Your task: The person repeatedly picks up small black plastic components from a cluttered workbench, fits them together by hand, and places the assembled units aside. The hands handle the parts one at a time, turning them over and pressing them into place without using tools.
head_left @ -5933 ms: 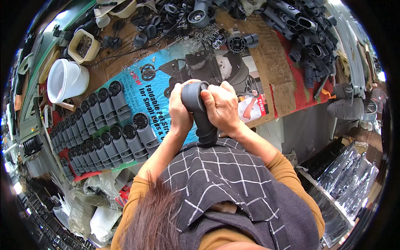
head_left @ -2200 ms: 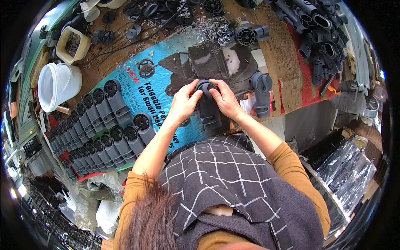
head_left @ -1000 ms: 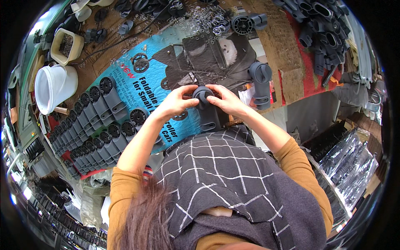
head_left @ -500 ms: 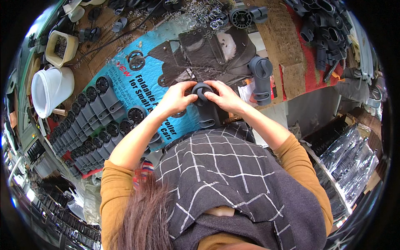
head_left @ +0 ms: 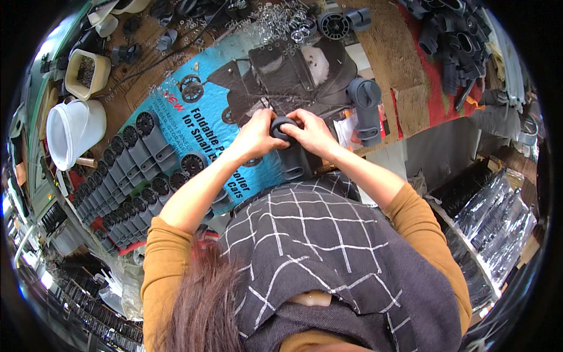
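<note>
In front of me a dark grey plastic fitting (head_left: 292,163) stands on the table close to my apron, its rounded head pointing away from me. My left hand (head_left: 257,134) wraps round the left side of that head, thumb in front. From the right, my right hand (head_left: 311,136) grips the same head, with its thumb pressed over the top of the black round piece (head_left: 284,124) there. The fingertips behind the head are partly hidden. To the right of my right hand lies a similar grey fitting (head_left: 368,111) with a round capped end.
Rows of grey fittings with spoked black discs (head_left: 153,139) line the left side on a blue printed sheet (head_left: 176,111). Metal rings (head_left: 291,26) lie scattered at the back. A white bucket (head_left: 75,134) and a cream tub (head_left: 88,73) stand left; tubular grey parts (head_left: 451,44) pile up far right.
My right thumb has shifted onto the top of the round piece, and my left hand has tilted, its fingers higher behind the head. The fitting stays in nearly the same place.
</note>
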A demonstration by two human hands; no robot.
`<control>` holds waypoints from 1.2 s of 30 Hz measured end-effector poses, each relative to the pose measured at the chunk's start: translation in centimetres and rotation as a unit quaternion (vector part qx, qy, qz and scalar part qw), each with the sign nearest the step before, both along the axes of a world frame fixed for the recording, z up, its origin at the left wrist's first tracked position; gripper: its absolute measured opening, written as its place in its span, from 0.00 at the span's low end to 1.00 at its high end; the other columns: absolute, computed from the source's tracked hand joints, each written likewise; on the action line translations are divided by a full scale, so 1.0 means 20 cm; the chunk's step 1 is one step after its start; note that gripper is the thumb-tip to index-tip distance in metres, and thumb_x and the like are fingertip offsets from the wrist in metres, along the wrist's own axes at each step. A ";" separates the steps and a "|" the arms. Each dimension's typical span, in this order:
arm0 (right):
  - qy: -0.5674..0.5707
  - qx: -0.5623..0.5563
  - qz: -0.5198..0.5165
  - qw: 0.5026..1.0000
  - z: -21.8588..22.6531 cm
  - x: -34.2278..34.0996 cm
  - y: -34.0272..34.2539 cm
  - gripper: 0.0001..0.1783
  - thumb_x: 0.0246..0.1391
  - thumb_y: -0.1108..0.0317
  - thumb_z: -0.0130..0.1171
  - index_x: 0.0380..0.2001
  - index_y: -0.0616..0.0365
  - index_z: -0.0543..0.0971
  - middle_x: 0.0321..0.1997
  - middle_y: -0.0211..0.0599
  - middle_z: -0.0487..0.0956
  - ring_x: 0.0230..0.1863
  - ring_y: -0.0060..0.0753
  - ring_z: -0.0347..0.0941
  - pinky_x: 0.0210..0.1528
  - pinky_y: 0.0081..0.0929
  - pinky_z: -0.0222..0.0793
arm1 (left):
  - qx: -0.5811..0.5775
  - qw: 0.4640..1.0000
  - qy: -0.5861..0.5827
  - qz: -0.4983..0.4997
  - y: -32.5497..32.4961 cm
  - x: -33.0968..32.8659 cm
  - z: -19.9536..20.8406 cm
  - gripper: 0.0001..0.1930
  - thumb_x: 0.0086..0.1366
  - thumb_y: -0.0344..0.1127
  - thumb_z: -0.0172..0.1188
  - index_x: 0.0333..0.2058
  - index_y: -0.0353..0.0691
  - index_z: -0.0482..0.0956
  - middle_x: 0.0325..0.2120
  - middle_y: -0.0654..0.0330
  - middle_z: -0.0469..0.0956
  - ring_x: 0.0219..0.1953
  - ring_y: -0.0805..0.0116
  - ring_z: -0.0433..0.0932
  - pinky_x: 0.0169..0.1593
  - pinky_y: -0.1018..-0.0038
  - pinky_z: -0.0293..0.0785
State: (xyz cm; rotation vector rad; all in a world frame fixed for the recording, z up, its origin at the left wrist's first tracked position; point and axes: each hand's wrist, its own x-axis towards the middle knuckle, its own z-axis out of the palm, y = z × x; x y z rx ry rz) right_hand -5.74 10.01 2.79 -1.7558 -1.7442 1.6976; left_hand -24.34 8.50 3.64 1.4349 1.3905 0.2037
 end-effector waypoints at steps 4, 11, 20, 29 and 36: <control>0.043 0.003 -0.066 0.997 0.07 0.00 -0.04 0.32 0.49 0.54 0.64 0.53 0.62 0.70 0.47 0.48 0.76 0.43 0.35 0.76 0.47 0.29 0.71 | 0.015 0.996 0.019 0.090 -0.01 0.02 0.07 0.30 0.40 0.44 0.73 0.40 0.34 0.74 0.40 0.46 0.73 0.45 0.52 0.74 0.48 0.63 0.71; 0.192 0.031 -0.116 0.974 0.37 -0.07 -0.17 0.37 0.44 0.51 0.66 0.51 0.64 0.67 0.42 0.49 0.77 0.43 0.39 0.76 0.46 0.34 0.69 | 0.152 0.849 -0.361 0.354 -0.01 0.04 0.20 0.31 0.63 0.60 0.55 0.49 0.34 0.72 0.45 0.57 0.73 0.46 0.71 0.71 0.49 0.75 0.68; 0.246 -0.031 -0.095 0.964 0.57 -0.09 -0.16 0.29 0.43 0.56 0.65 0.43 0.64 0.70 0.33 0.43 0.79 0.34 0.29 0.76 0.37 0.29 0.71 | -0.039 0.793 -0.429 0.430 -0.03 0.01 0.31 0.38 0.67 0.67 0.37 0.49 0.33 0.73 0.42 0.58 0.78 0.45 0.67 0.75 0.51 0.71 0.68; 0.197 -0.064 -0.104 0.973 0.56 -0.12 -0.19 0.30 0.45 0.54 0.64 0.44 0.63 0.68 0.30 0.44 0.80 0.31 0.32 0.78 0.35 0.31 0.72 | -0.010 0.703 -0.464 0.539 -0.02 0.14 0.36 0.27 0.70 0.55 0.37 0.38 0.37 0.77 0.33 0.59 0.79 0.37 0.65 0.77 0.46 0.70 0.72; -0.021 0.475 -0.018 0.880 0.50 -0.05 -0.03 0.19 0.57 0.50 0.53 0.25 0.54 0.72 0.26 0.37 0.71 0.33 0.44 0.65 0.37 0.37 0.59 | -0.052 0.735 -0.497 0.458 -0.06 0.22 0.37 0.27 0.72 0.52 0.33 0.43 0.34 0.74 0.35 0.58 0.78 0.37 0.68 0.76 0.45 0.73 0.71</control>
